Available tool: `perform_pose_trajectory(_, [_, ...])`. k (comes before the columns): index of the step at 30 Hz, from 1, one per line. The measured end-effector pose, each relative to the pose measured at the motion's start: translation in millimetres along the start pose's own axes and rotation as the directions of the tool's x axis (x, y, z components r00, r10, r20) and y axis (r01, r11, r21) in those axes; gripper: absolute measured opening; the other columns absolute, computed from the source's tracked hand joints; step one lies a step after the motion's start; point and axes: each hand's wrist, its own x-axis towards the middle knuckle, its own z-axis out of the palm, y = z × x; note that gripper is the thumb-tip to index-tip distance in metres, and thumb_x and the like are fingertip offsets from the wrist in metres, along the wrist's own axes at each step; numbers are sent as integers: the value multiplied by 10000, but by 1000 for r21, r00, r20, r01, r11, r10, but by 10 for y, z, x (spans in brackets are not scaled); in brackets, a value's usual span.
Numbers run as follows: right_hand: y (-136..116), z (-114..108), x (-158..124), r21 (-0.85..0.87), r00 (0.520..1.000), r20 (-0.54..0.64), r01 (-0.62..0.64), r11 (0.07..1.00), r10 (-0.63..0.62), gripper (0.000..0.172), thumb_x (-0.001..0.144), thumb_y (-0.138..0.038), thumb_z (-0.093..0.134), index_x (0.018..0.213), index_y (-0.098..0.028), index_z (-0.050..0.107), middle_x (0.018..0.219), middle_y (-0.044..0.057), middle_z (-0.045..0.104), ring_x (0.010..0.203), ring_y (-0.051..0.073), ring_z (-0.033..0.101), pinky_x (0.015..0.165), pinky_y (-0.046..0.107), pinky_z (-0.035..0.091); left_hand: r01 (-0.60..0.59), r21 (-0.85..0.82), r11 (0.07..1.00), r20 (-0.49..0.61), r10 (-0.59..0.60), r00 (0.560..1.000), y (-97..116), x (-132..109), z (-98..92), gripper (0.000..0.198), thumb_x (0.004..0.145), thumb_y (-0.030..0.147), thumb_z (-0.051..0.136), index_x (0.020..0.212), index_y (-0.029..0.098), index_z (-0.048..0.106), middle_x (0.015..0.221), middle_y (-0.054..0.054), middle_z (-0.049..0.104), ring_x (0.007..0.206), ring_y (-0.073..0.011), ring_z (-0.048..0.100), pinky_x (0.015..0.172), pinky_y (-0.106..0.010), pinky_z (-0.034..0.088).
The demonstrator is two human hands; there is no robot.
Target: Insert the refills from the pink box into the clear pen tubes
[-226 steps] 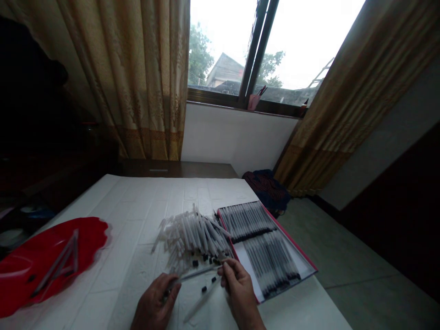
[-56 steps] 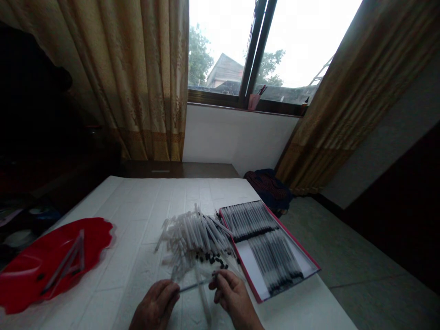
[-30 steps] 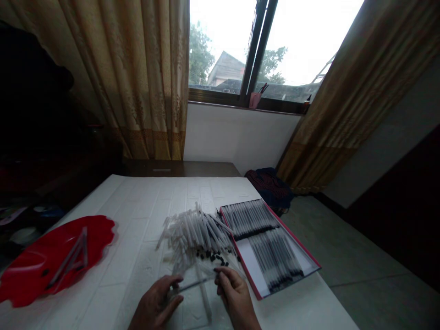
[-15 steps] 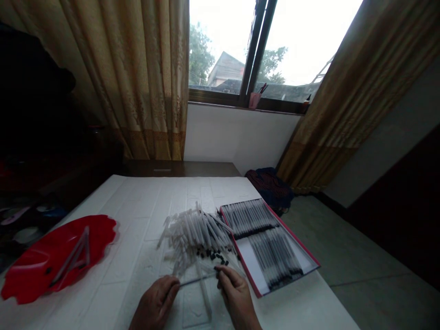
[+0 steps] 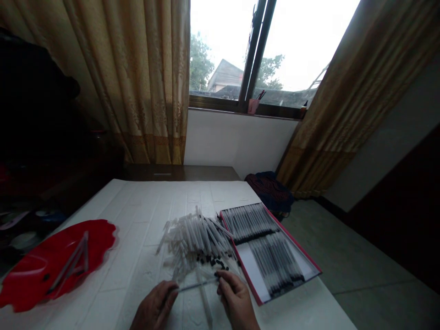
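Pen [image 5: 193, 288] spans from left fingers [image 5: 167, 286] to right fingers [image 5: 227, 277], held by both.

White-covered table [image 5: 130, 211], surface embossed in a brick pattern, fills the lower view. At left lies a red scalloped tray [image 5: 25, 263]; near the middle, a loose heap of translucent pen barrels [image 5: 194, 233], small black caps [image 5: 213, 262] scattered along its near side. Shallow red-edged box [image 5: 254, 271] sits slantwise along the table's right edge, just beside the heap.
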Motion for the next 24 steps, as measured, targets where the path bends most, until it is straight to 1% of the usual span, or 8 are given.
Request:
perform_pose_trajectory(2, [5,-7,1,-15,1000,1,11,1000,-11,528,498,-580,830,819,-167,761,498,-26,586,399,58,407,398,179,273,35,2,999,15,-35,999,7,-5,-5,274,912,515,472,948,307,647,854,56,759,758,-108,734,718,-140,560])
perform_pose_trajectory(5, [8,-14,2,-14,1000,0,30,999,-30,511,518,-566,829,828,-166,757,508,-24,593,410,63,417,405,183,285,144,-7,990,57,-143,988,13,-23,-3,351,871,575,500,1048,299,623,868,38,760,729,-124,734,663,-161,575])
perform_pose_trajectory(7, [11,-17,4,-7,1000,1,31,999,-31,505,531,-560,825,836,-163,752,513,-24,593,411,63,415,405,183,284,182,-20,983,72,-180,981,7,-32,2,381,859,599,499,1053,293,617,863,33,759,720,-126,732,652,-165,576])
perform_pose_trajectory(10, [15,-18,7,2,999,16,31,1000,-31,500,551,-556,817,851,-162,748,519,-27,591,409,59,405,401,181,275,157,-24,987,81,-154,985,-16,-35,7,341,880,572,483,986,287,639,870,30,759,771,-127,732,709,-169,572])
perform_pose_trajectory(14, [14,-16,10,8,999,21,40,999,-40,483,553,-546,822,840,-166,747,517,-31,587,411,55,411,403,175,281,106,1,994,63,-106,992,-49,-33,10,331,895,552,469,940,296,672,891,31,765,814,-133,735,777,-193,565])
perform_pose_trajectory(16, [18,-15,11,8,999,18,42,999,-42,480,550,-542,826,838,-167,748,513,-34,586,410,53,412,404,173,284,118,3,993,76,-118,990,-61,-40,18,332,895,551,469,959,298,674,911,26,766,827,-138,734,766,-198,570])
perform_pose_trajectory(20, [40,-21,12,11,999,22,33,999,-34,496,550,-551,823,850,-164,745,510,-38,582,399,43,388,398,168,265,153,-17,988,92,-151,984,-73,-58,40,342,863,543,533,1083,297,622,900,27,763,772,-136,737,679,-173,577])
perform_pose_trajectory(24, [36,-26,8,8,999,31,30,1000,-30,503,554,-558,820,861,-168,742,517,-38,585,404,44,395,398,169,270,128,-32,991,69,-126,990,-35,-40,23,268,888,500,520,1009,288,631,884,37,756,786,-124,733,724,-161,565])
